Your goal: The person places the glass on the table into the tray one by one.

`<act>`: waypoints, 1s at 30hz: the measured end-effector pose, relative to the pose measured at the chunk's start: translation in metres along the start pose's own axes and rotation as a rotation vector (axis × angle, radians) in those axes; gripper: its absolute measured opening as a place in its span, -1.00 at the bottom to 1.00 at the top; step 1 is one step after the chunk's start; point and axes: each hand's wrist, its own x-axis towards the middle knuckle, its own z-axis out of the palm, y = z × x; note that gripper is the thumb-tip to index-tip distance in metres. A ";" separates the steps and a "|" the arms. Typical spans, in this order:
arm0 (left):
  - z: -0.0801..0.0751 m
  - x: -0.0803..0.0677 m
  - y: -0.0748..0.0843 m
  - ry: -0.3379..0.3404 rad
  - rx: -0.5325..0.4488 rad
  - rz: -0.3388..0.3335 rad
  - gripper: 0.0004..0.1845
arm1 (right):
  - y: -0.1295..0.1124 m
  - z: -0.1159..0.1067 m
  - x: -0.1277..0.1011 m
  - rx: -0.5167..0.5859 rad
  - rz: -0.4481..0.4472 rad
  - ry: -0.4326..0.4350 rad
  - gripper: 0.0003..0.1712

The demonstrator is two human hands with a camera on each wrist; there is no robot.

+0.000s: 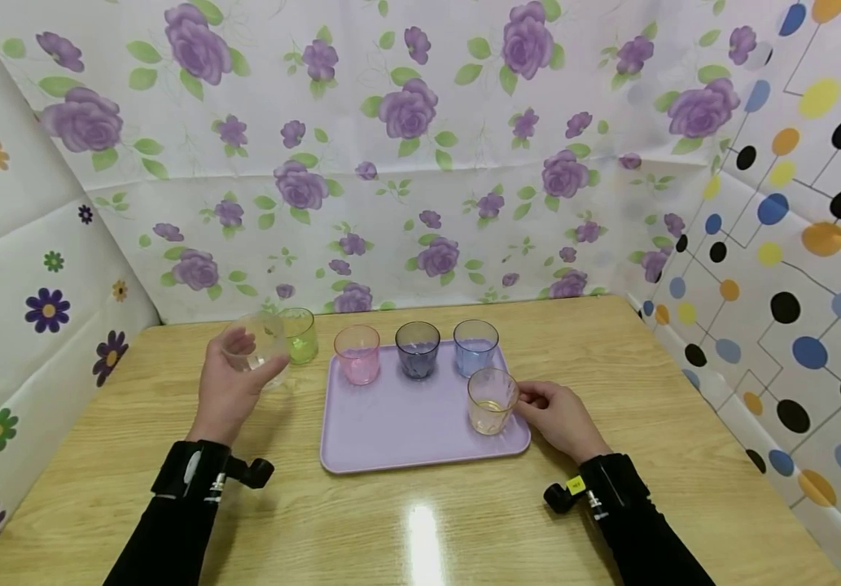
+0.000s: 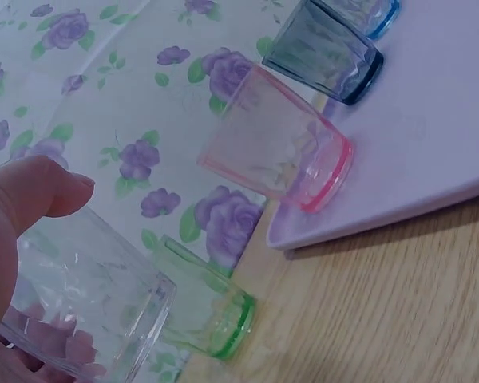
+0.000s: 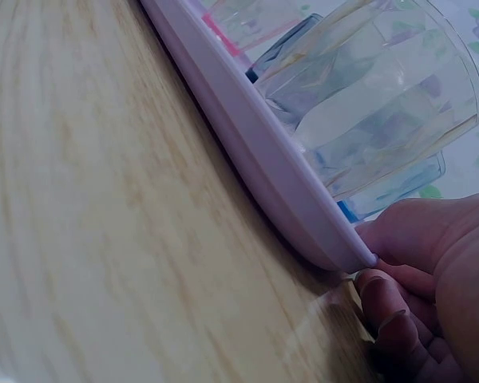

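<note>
In the head view my left hand (image 1: 224,387) grips a clear colourless glass (image 1: 266,342) above the table, left of the tray. Its thumb lies on the near side and the fingers show through the far wall. A green glass (image 1: 301,340) stands on the table just behind it. At the right edge of the lilac tray (image 1: 405,435), my right hand (image 1: 562,417) pinches the rim, thumb above and curled fingers below in the right wrist view. Beside that hand, a pale amber-tinted glass (image 1: 492,404) stands upright on the tray.
Along the tray's back side stand a pink glass (image 1: 358,358), a dark grey glass (image 1: 418,354) and a blue glass (image 1: 475,348), all upright. The wooden table (image 1: 332,525) meets a flowered cloth (image 1: 405,203) at the back, with patterned cloths on both sides.
</note>
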 end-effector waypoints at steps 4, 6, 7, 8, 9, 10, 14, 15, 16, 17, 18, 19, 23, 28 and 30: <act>0.001 -0.001 0.005 -0.009 -0.005 0.014 0.09 | 0.000 0.000 0.000 0.002 0.000 0.000 -0.55; 0.002 -0.002 0.009 -0.016 -0.009 0.019 0.09 | 0.000 0.000 0.000 0.004 0.001 0.001 -0.55; 0.002 -0.002 0.011 -0.019 -0.010 0.023 0.09 | 0.000 0.000 0.000 0.003 0.001 0.001 -0.55; 0.003 -0.003 0.013 -0.021 -0.011 0.026 0.09 | 0.000 0.000 0.000 0.003 0.002 0.001 -0.55; 0.003 -0.003 0.015 -0.026 -0.013 0.030 0.09 | 0.000 0.000 0.000 0.003 0.002 0.002 -0.55; 0.004 -0.004 0.017 -0.031 -0.015 0.034 0.09 | 0.000 0.000 0.000 0.002 0.002 0.002 -0.56; 0.006 -0.006 0.025 -0.041 -0.009 0.052 0.07 | 0.000 0.000 -0.001 -0.006 0.005 0.002 -0.56; 0.006 -0.006 0.026 -0.043 -0.007 0.055 0.07 | 0.000 0.000 -0.001 -0.007 0.006 0.002 -0.55; 0.007 -0.006 0.028 -0.042 -0.005 0.056 0.06 | 0.000 0.000 -0.001 -0.007 0.008 0.002 -0.56; 0.007 -0.006 0.029 -0.041 -0.003 0.057 0.06 | 0.000 0.000 -0.001 -0.007 0.009 0.001 -0.55; 0.008 -0.006 0.030 -0.042 0.000 0.058 0.06 | 0.000 0.000 -0.001 -0.006 0.010 0.002 -0.55; 0.008 -0.007 0.031 -0.043 0.001 0.058 0.06 | 0.000 0.000 -0.001 -0.006 0.011 0.001 -0.55; 0.011 -0.007 0.034 -0.046 0.002 0.060 0.05 | 0.001 0.000 0.000 -0.004 0.010 0.000 -0.56; 0.013 -0.010 0.035 -0.071 0.010 0.085 0.06 | 0.001 0.000 0.000 -0.006 0.007 0.001 -0.56; 0.014 -0.011 0.036 -0.084 0.017 0.094 0.06 | 0.001 0.000 0.000 -0.007 0.007 0.002 -0.56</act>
